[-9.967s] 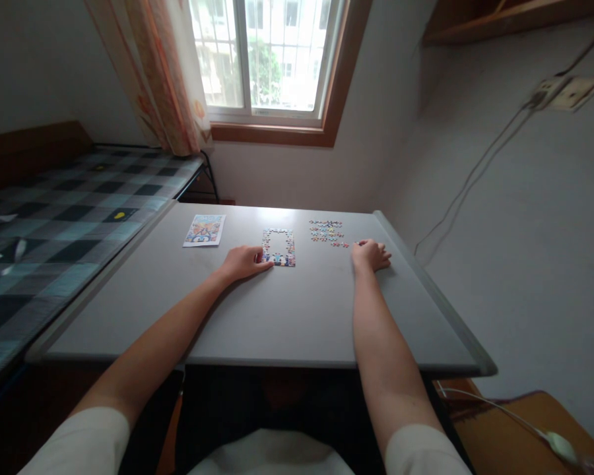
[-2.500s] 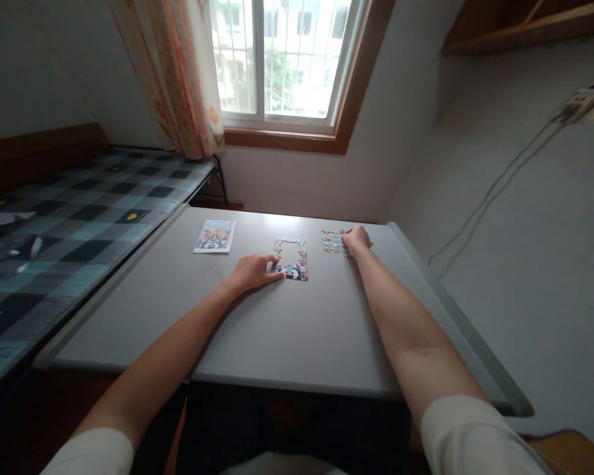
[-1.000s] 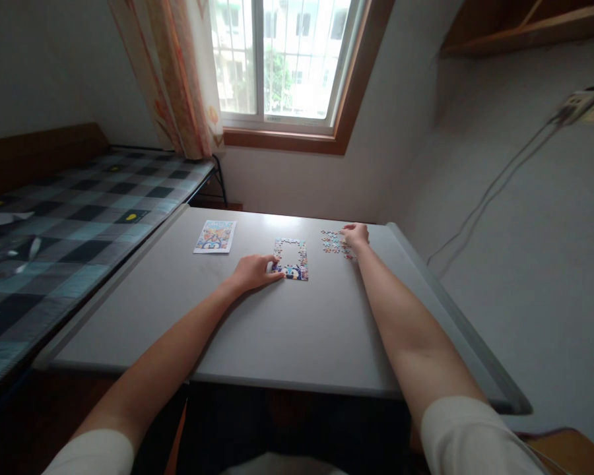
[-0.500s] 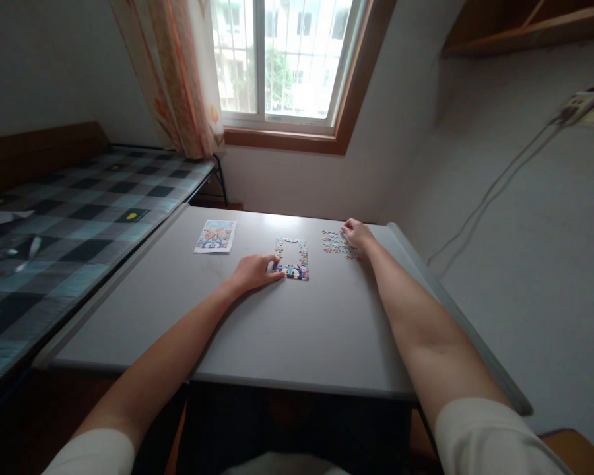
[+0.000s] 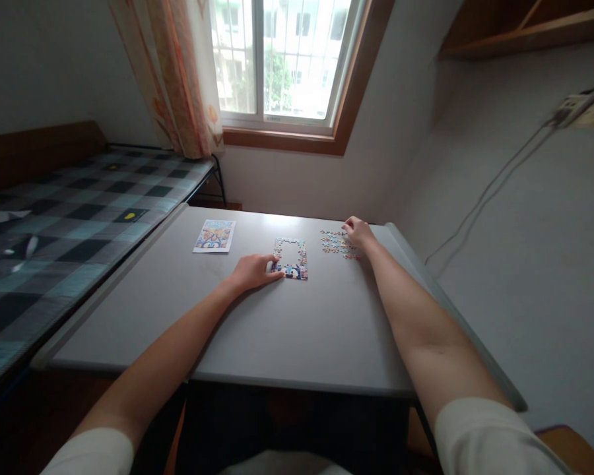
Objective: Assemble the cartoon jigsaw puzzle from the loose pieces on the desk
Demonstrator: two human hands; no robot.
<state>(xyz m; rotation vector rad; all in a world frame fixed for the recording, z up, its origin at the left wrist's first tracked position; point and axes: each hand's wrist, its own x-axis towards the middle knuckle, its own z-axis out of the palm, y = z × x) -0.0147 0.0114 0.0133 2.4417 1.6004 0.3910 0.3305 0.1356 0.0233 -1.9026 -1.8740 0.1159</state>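
Note:
A half-built jigsaw frame [image 5: 291, 258], a colourful rectangle with a bare middle, lies on the grey table [image 5: 257, 323]. My left hand [image 5: 252, 271] rests at its near left corner, fingers curled and touching the edge. Right of the frame lie several loose puzzle pieces [image 5: 335, 243]. My right hand [image 5: 359, 231] reaches to the far right side of that cluster, fingertips down on the pieces in a pinch. What the fingers hold is too small to see.
A printed reference picture [image 5: 214, 235] lies on the table to the left of the frame. A bed with a checked cover [image 5: 69, 218] stands along the left side. A window with a curtain [image 5: 178, 72] is behind the table. The wall runs close on the right.
My right hand has shifted from the near side of the loose pieces to the far right side of the cluster. The left hand has stayed at the frame's corner.

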